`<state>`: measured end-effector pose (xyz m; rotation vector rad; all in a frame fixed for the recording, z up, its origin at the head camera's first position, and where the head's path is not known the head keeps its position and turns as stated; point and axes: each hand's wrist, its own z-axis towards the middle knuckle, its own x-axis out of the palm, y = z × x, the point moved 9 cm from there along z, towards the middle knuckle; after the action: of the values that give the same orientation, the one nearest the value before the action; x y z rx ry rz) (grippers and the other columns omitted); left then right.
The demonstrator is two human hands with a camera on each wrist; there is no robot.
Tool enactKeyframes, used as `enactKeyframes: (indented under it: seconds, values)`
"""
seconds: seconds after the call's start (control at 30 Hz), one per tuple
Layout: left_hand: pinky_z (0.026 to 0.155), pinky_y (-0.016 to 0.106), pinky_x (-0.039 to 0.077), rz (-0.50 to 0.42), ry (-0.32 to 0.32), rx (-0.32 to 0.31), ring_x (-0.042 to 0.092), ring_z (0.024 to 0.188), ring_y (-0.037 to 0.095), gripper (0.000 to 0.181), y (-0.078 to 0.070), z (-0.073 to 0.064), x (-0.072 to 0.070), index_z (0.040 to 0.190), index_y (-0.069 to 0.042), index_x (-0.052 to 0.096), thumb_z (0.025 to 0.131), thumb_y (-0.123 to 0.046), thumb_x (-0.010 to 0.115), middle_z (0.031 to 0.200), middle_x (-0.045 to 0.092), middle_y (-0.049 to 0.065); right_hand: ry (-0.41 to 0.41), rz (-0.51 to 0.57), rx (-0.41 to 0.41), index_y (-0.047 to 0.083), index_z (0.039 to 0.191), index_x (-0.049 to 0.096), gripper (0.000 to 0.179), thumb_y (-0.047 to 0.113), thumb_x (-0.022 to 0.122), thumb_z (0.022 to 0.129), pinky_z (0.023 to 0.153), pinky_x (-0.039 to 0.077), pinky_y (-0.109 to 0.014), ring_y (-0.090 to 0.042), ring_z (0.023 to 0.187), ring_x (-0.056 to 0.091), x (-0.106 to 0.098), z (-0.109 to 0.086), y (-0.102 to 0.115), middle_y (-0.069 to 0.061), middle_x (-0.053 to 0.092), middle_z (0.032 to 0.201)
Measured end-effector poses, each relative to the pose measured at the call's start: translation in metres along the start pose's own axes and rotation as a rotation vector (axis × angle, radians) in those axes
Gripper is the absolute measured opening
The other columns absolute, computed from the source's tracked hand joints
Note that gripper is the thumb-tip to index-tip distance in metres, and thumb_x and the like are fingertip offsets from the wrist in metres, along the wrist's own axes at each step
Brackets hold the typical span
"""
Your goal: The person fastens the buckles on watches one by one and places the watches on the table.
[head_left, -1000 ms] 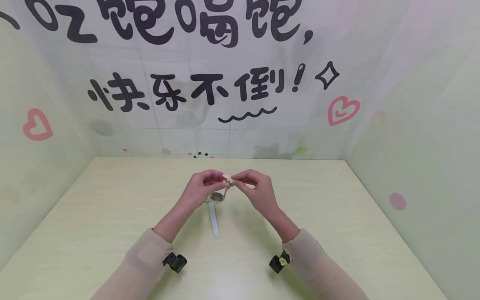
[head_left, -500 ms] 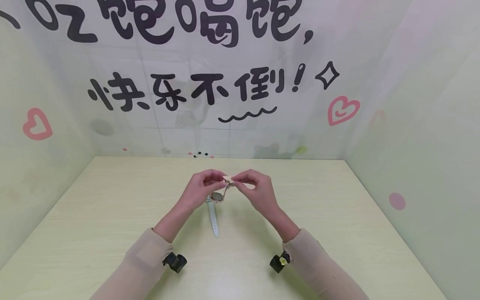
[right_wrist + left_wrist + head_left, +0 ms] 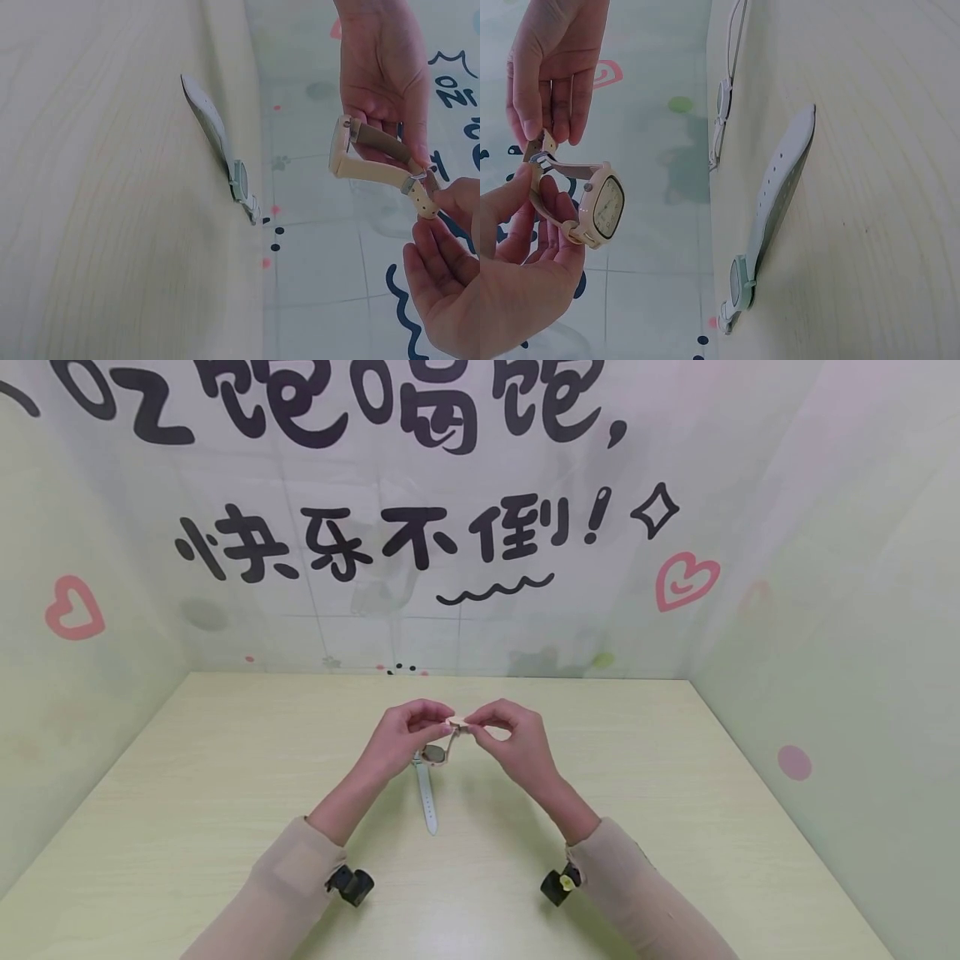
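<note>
A cream wristwatch (image 3: 434, 754) hangs in the air between my two hands, its strap bent into a loop. In the left wrist view, its square case with a pale dial (image 3: 607, 208) faces right. My left hand (image 3: 401, 735) pinches the strap by the metal buckle (image 3: 538, 158). With thumb and fingertips, my right hand (image 3: 517, 739) holds the strap end, whose punched holes (image 3: 424, 204) show in the right wrist view. The strap runs through the buckle area; whether the pin sits in a hole is too small to tell.
Below the hands lies a mint-green watch (image 3: 740, 283) with a pale strap (image 3: 426, 797) on the wooden table (image 3: 225, 793). Another white watch (image 3: 724, 101) lies farther along in the left wrist view. A printed sheet (image 3: 420, 635) stands behind the table.
The pale strap end between my fingertips has tipped down and lies flatter. My right fingertips have shifted slightly; the arms and the watch on the table stay put.
</note>
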<state>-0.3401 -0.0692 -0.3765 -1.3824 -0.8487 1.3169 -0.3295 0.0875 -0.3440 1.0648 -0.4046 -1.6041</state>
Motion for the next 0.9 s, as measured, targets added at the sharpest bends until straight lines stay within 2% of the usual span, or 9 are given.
enactKeyframes:
  seconds: [0.23, 0.37, 0.53, 0.9]
  values:
    - [0.078, 0.018, 0.056, -0.002, 0.002, 0.002, 0.065, 0.087, 0.007, 0.029, -0.0004, -0.0003, -0.0001, 0.120, 0.004, 0.065, 0.094, -0.009, 0.068, 0.112, 0.070, 0.018, 0.004, -0.001, 0.011, 0.001, 0.094, 0.074, 0.007, -0.001, 0.073, 0.087, 0.089, 0.059, -0.030, -0.025, 0.091, 0.071, 0.0001, 0.0000, -0.0009, -0.012, 0.074, 0.092]
    - [0.083, 0.027, 0.058, 0.005, -0.003, 0.003, 0.067, 0.093, 0.016, 0.027, -0.0005, -0.0006, -0.0007, 0.119, 0.002, 0.066, 0.094, -0.010, 0.068, 0.112, 0.070, 0.018, 0.013, -0.003, 0.018, 0.002, 0.094, 0.074, 0.008, -0.001, 0.073, 0.087, 0.091, 0.059, -0.029, -0.024, 0.091, 0.071, 0.0012, 0.0001, -0.0018, -0.012, 0.073, 0.092]
    - [0.081, 0.023, 0.057, 0.012, -0.004, 0.009, 0.067, 0.099, 0.028, 0.027, -0.0006, -0.0007, -0.0010, 0.119, 0.002, 0.066, 0.094, -0.010, 0.068, 0.112, 0.070, 0.019, 0.015, -0.008, 0.011, 0.002, 0.093, 0.074, 0.008, -0.001, 0.073, 0.086, 0.091, 0.059, -0.031, -0.023, 0.092, 0.071, 0.0016, 0.0000, -0.0019, -0.011, 0.074, 0.092]
    - [0.078, 0.023, 0.057, 0.026, 0.001, 0.012, 0.068, 0.098, 0.029, 0.027, -0.0001, -0.0004, -0.0006, 0.117, 0.002, 0.067, 0.093, -0.010, 0.069, 0.110, 0.071, 0.019, 0.020, -0.064, -0.032, 0.006, 0.094, 0.079, 0.008, 0.004, 0.075, 0.087, 0.091, 0.060, -0.035, -0.020, 0.092, 0.071, 0.0019, 0.0000, 0.0032, -0.007, 0.076, 0.093]
